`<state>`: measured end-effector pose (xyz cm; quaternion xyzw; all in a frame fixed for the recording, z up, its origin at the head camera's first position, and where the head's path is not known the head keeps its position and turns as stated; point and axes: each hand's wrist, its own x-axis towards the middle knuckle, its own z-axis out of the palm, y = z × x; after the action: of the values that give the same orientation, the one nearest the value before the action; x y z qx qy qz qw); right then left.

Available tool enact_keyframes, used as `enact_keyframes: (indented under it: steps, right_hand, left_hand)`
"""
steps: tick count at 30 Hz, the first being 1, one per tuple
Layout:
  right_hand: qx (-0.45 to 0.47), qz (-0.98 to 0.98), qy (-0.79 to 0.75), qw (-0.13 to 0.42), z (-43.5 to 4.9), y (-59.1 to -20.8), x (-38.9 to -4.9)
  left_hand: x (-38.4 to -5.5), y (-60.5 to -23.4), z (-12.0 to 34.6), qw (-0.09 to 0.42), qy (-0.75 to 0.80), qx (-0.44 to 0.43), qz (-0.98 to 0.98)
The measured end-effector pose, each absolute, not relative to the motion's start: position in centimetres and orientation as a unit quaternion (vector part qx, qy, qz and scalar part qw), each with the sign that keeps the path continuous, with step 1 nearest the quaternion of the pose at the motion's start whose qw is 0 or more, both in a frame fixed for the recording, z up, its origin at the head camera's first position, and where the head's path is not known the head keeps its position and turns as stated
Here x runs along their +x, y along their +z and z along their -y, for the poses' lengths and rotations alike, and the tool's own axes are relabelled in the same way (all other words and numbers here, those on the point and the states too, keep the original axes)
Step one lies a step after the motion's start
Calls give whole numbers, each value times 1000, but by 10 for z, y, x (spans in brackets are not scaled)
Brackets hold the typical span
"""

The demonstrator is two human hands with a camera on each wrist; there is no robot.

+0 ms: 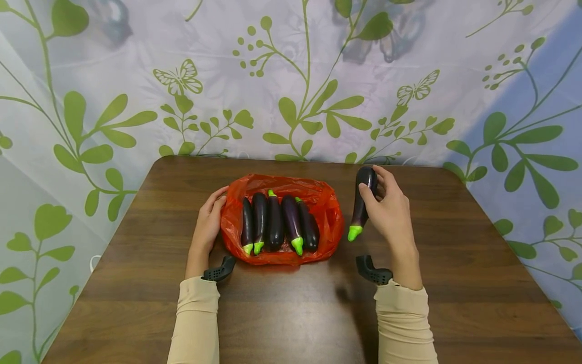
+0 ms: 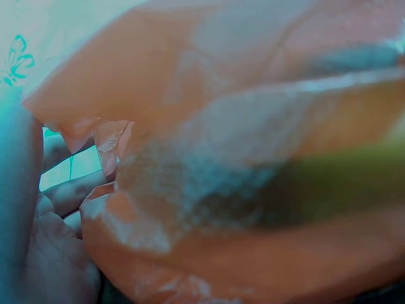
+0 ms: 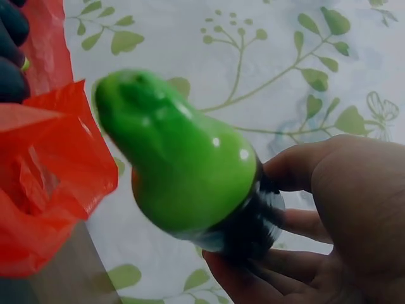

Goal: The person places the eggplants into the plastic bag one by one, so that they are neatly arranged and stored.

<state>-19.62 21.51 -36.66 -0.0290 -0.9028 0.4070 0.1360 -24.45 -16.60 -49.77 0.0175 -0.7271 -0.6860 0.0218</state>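
Note:
My right hand [image 1: 392, 207] grips a dark purple eggplant [image 1: 360, 199] off to the right of a red plastic bag [image 1: 334, 222]. The eggplant is tilted, its bright green stem end [image 3: 183, 164] pointing down in the head view; in the right wrist view that end faces the camera. Inside the wide-mouthed bag, several eggplants [image 1: 275, 222] lie side by side, green caps pointing in different directions. My left hand [image 1: 210, 217] holds the bag's left side; in the left wrist view the film covers some fingertips of the left hand [image 2: 60, 247].
The bag stands on a brown wooden table [image 1: 291, 313] toward its far edge. Behind the table hangs a pale curtain [image 1: 209, 60] printed with green leaves and butterflies. Dark camera mounts [image 1: 374, 270] sit at both wrists, below cream sleeves [image 1: 404, 323].

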Motion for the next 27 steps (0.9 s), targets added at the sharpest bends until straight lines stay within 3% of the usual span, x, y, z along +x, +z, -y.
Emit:
enact_keyframes:
  steps: [11,27]
  right_hand:
    - [12,899,424,111,-193,-371,-199]
    - [72,891,447,33,-155,-380,-199]
  left_hand:
    - [-244,-496,166,17,-686,22,727]
    - [-243,-495,166,10,-686,24,727]
